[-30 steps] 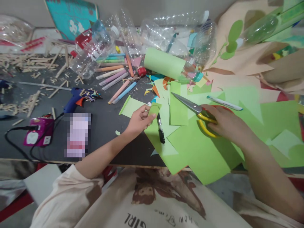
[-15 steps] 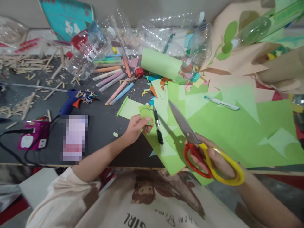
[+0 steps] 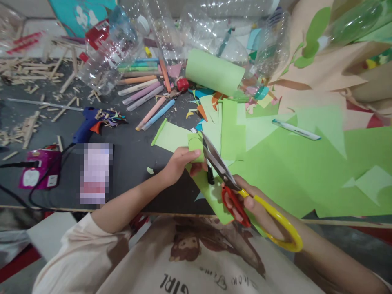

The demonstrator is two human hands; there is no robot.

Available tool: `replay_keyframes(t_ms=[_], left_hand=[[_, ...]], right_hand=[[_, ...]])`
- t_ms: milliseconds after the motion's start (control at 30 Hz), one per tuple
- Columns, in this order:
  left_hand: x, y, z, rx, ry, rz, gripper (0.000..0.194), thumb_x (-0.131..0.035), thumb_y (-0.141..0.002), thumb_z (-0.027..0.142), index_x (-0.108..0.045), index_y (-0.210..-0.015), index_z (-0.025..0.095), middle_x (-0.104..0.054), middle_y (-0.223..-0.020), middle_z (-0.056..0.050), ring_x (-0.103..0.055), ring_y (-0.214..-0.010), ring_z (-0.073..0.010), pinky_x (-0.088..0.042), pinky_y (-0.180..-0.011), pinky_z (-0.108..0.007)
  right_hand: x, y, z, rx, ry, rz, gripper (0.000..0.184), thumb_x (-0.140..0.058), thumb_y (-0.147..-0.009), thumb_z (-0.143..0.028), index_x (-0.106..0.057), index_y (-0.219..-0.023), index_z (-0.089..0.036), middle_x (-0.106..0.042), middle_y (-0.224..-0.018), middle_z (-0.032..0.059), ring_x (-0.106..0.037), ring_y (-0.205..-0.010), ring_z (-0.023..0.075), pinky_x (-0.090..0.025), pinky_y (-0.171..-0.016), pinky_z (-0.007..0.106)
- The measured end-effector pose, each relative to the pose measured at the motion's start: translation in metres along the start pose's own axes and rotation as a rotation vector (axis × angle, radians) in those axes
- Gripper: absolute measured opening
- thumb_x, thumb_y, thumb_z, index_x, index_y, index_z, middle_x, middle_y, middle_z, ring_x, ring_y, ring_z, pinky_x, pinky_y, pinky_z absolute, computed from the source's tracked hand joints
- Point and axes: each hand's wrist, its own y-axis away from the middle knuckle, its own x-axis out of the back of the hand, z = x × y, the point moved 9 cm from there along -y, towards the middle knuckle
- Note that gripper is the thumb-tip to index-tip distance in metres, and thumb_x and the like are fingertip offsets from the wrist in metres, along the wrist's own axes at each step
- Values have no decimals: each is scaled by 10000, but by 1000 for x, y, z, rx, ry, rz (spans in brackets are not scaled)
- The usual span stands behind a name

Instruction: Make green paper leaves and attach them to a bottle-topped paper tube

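Observation:
A small piece of green paper (image 3: 195, 143) with a curved line drawn on it is pinched between the thumb and fingers of my left hand (image 3: 183, 161). My right hand (image 3: 249, 200) has its fingers through the red and yellow handles of a large pair of scissors (image 3: 225, 173). The blades are parted a little, and their tips are at the right edge of the green piece. Under the blades lies a black pen (image 3: 210, 174), partly covered. Green paper sheets (image 3: 275, 171) spread out below and to the right of my hands.
Several coloured markers (image 3: 143, 94) lie behind my left hand. A blue glue gun (image 3: 86, 124), a phone (image 3: 95, 173) and a purple box (image 3: 39, 169) with a cable are at left. Clear plastic bottles (image 3: 107, 61) and a paper-wrapped bottle (image 3: 214, 73) line the back. A white pen (image 3: 296, 130) rests at right.
My right hand has brought the scissors left, up to the green piece, and their blades have parted. My left hand still holds the piece. The view has shifted slightly.

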Motion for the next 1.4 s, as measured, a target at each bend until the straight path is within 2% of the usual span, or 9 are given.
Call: replay_keyframes(t_ms=[200, 400, 533, 867, 1100, 1267, 1400], left_hand=[[-7, 3, -8, 41, 8, -55, 479, -623, -763, 568, -679, -544, 146, -546, -426, -23, -464, -382, -107, -368, -425, -252], [-5, 2, -4, 42, -80, 2, 464, -606, -774, 538, -655, -523, 150, -524, -416, -7, -466, -392, -96, -366, -431, -235], [-6, 2, -1, 41, -109, -1, 469, -592, -776, 536, -633, -506, 154, -501, -392, 4, -456, -380, -88, -355, -428, -225], [-8, 1, 1, 18, -167, -41, 499, -574, -805, 561, -634, -521, 155, -500, -391, 7, -456, -378, -86, -359, -428, -215], [-8, -2, -3, 46, -147, -44, 577, -603, -747, 679, -629, -516, 152, -524, -399, -3, -461, -372, -94, -370, -418, -216], [-9, -3, -2, 59, -154, -49, 550, -605, -750, 651, -632, -518, 153, -520, -398, 2, -463, -378, -90, -367, -421, -207], [-9, -3, -1, 59, -139, -43, 550, -597, -756, 652, -631, -522, 156, -512, -395, 1, -458, -381, -96, -365, -416, -215]], right_hand=[[-8, -6, -3, 35, -10, 26, 618, -397, -849, -785, -509, -1076, -221, -509, -574, -50, -423, -452, 103, -369, -451, 233], [-11, -9, 4, 33, -70, 68, 649, -398, -820, -817, -516, -1032, -216, -524, -547, -54, -418, -419, 100, -361, -424, 234], [-13, -11, 4, 26, -97, 55, 652, -389, -816, -824, -512, -1026, -219, -512, -524, -63, -400, -396, 94, -337, -400, 225], [-13, -19, 11, 37, -159, 57, 651, -401, -823, -812, -496, -1072, -218, -527, -514, -75, -428, -366, 95, -355, -383, 223], [-13, -22, 11, 60, -172, 50, 665, -375, -820, -826, -504, -1040, -212, -513, -509, -74, -421, -355, 92, -361, -368, 224], [-12, -21, 8, 76, -176, 52, 629, -371, -860, -785, -506, -1084, -212, -503, -523, -76, -418, -350, 91, -348, -359, 223], [-10, -21, 11, 47, -193, 61, 626, -401, -835, -800, -511, -1054, -224, -501, -553, -65, -413, -357, 89, -352, -348, 228]])
